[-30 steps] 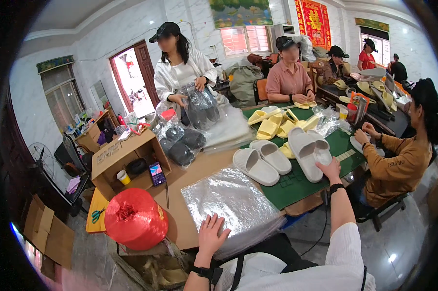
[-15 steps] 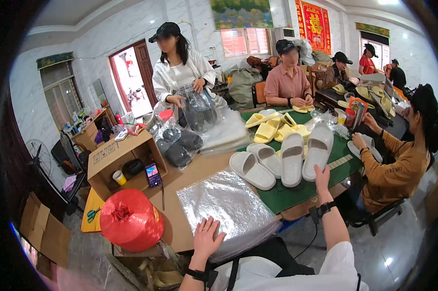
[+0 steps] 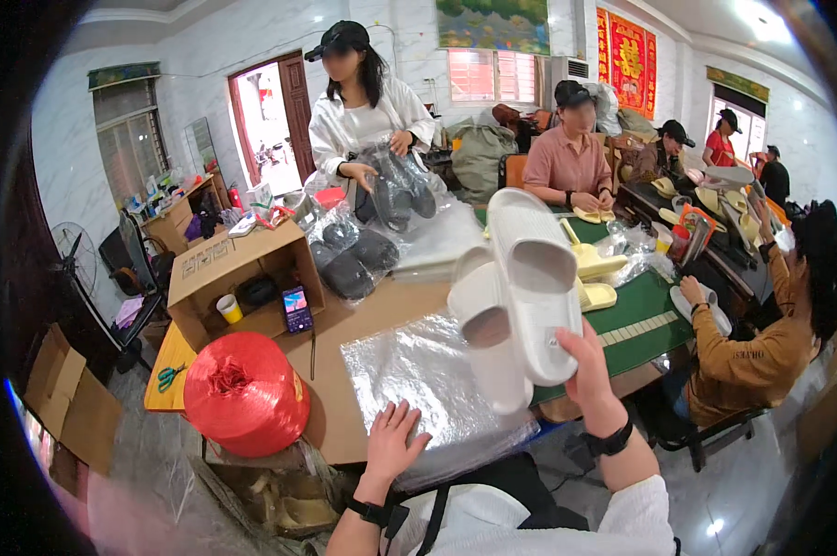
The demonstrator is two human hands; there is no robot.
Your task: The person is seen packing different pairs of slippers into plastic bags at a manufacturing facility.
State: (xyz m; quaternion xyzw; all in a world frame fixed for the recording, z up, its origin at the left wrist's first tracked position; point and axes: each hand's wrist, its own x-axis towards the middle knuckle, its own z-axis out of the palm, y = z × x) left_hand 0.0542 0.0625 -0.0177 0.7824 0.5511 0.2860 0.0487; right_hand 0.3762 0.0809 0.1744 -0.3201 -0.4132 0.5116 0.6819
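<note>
The slippers (image 3: 539, 310) I grip at mid-frame are plain off-white. My sleeves (image 3: 639, 514) are white, my wristbands (image 3: 611, 440) black. Silvery glints streak the clear plastic sheets (image 3: 418, 361) at lower centre. At lower left I see glossy red twine (image 3: 244, 398) and teal-handled scissors (image 3: 168, 377); right of centre, yellow shoes (image 3: 596, 264) and a green mat (image 3: 655, 289). Grey veins marble the white wall (image 3: 205, 69); the upper-right banner (image 3: 630, 65) is red and gold.

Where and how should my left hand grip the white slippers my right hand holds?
Grip the white slippers by the left one's strap, probably, from your left: your right hand holds the other's heel end, leaving that arched strap exposed.
</note>
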